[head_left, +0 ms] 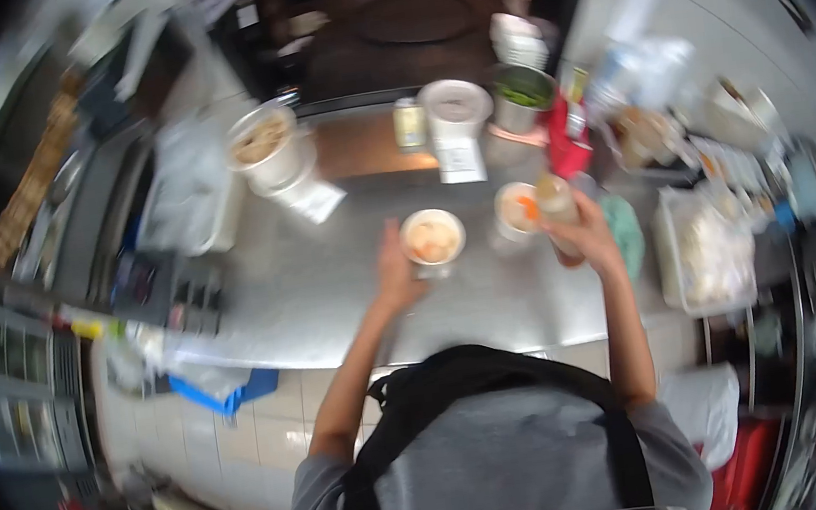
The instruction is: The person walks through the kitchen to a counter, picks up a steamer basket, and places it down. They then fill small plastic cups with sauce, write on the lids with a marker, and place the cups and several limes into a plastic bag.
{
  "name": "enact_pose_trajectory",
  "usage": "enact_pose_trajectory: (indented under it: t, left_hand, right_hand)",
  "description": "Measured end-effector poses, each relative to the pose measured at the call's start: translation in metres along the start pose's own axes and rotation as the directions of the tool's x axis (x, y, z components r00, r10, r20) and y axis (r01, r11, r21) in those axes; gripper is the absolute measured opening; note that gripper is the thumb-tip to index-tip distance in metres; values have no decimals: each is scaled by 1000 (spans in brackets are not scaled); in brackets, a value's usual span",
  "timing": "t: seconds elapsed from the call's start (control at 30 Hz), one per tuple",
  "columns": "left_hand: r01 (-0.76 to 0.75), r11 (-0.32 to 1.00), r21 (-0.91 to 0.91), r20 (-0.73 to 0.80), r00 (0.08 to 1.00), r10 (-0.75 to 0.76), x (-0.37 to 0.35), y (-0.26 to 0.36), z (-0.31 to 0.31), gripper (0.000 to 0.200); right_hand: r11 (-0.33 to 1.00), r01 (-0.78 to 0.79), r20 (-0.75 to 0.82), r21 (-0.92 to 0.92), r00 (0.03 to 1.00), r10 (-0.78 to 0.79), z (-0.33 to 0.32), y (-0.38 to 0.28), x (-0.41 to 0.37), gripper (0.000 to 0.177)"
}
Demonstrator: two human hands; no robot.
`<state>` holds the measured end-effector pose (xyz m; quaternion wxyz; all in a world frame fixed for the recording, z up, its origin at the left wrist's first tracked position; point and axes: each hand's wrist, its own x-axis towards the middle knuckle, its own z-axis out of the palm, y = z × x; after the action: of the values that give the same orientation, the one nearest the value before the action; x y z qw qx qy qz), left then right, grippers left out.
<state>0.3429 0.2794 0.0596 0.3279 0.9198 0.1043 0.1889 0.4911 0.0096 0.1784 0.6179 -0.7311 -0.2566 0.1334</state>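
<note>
A white round tub (pixel 433 237) of pale and orange food sits in front of me on the steel counter. My left hand (pixel 397 271) is curled against its left side, fingers around the wall, slightly blurred. In my right hand (pixel 582 233) is a squeeze bottle (pixel 554 196) with pale contents, the fingers wrapped round its lower part. Just left of that bottle stands a second white tub (pixel 516 210) with orange topping. A darker reddish-brown bottle (pixel 569 255) shows partly behind my right hand.
Along the back stand a tub of brown food (pixel 262 139), a lidded white tub (pixel 455 103) with a paper slip and a metal pot of greens (pixel 522 91). Plastic containers (pixel 710 256) crowd the right. A bag-lined bin (pixel 188 194) stands left on the steel counter (pixel 332 294).
</note>
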Motion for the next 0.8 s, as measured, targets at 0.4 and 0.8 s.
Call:
enact_pose_trajectory:
  t: [0.4,0.8]
  left_hand:
    - [-303,942,-146,268,904,333,93,80,13,111]
    - [-279,959,-43,550,795,256,135,102,78,126]
  right_hand:
    - [61,12,5,-998,994,-113,-36,51,20,36]
    - [779,-114,124,-617,963,239,-50,39,18,38]
